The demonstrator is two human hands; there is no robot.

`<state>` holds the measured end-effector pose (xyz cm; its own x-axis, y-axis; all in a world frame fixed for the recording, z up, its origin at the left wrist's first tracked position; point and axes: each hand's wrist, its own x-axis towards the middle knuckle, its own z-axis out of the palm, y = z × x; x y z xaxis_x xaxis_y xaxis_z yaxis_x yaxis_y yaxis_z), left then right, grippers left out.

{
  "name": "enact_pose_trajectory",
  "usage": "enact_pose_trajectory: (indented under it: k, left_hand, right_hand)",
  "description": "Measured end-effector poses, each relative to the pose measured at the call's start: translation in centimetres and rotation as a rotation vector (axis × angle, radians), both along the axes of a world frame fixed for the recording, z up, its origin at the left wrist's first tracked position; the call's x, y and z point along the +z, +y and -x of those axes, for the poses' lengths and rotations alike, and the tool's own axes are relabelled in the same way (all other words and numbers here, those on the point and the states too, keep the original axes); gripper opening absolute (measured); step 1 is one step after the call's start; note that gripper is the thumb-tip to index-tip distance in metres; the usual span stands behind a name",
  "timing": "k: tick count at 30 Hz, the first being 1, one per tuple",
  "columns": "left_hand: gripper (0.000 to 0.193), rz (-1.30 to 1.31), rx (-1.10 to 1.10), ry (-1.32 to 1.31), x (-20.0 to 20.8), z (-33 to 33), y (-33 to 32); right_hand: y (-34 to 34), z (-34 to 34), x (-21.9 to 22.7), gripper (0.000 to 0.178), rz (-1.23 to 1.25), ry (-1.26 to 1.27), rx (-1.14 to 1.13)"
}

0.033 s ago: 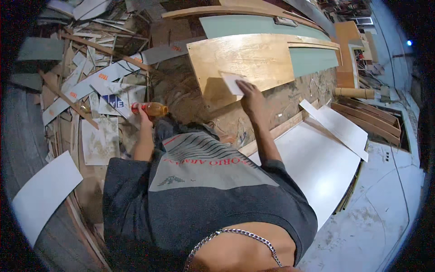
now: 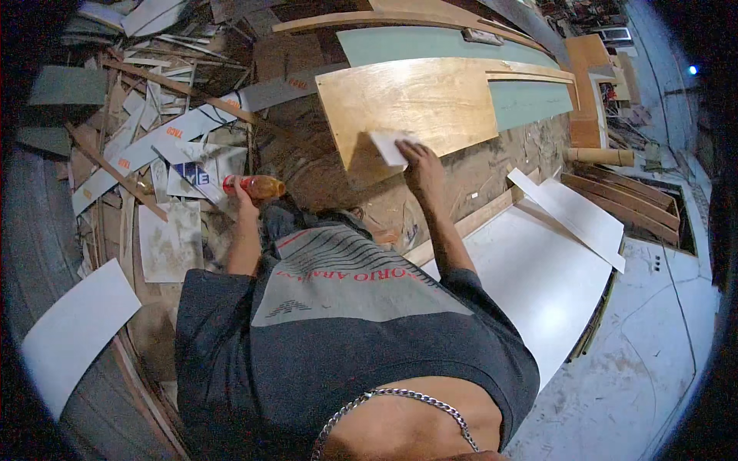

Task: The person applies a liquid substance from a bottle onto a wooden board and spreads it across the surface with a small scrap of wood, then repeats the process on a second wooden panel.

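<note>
White piece (image 2: pixel 387 149) in right hand (image 2: pixel 420 164) (bottle (image 2: pixel 264 187) in left hand (image 2: pixel 244 201))

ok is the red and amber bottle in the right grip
No, the left grip holds the red and amber bottle, while the right grip holds a small white panel.

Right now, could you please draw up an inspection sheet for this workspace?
Surface: littered brown ground; plywood panel lying ahead, partly shadowed.
Job's things: amber bottle; white flat piece, contact with plywood panel unclear.
Clutter: brown wooden strip and stained white panel amid scraps at left.
Hands: left hand gripping amber bottle; right hand gripping white flat piece.
Cables: thin dark line at far right, cable or crack unclear.
Surroundings: large white sheet at right, narrow white strip lying across it; brown roll beyond.
</note>
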<state>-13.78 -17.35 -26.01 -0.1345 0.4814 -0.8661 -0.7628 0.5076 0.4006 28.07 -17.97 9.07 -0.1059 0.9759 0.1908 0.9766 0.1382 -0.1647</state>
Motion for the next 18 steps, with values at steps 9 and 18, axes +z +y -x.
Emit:
enact_pose_trajectory:
  k: [9, 18]
  left_hand:
    - [0.078, -0.012, 0.017, -0.011, 0.4, 0.6, -1.2]
    - [0.071, 0.038, 0.094, -0.001, 1.5, -0.6, -3.0]
  right_hand:
    - [-4.8, -4.4, 1.9, 0.05, 0.348, -0.158, -0.07]
    - [6.2, 3.6, 6.8, 0.044, 0.241, -0.282, 0.287]
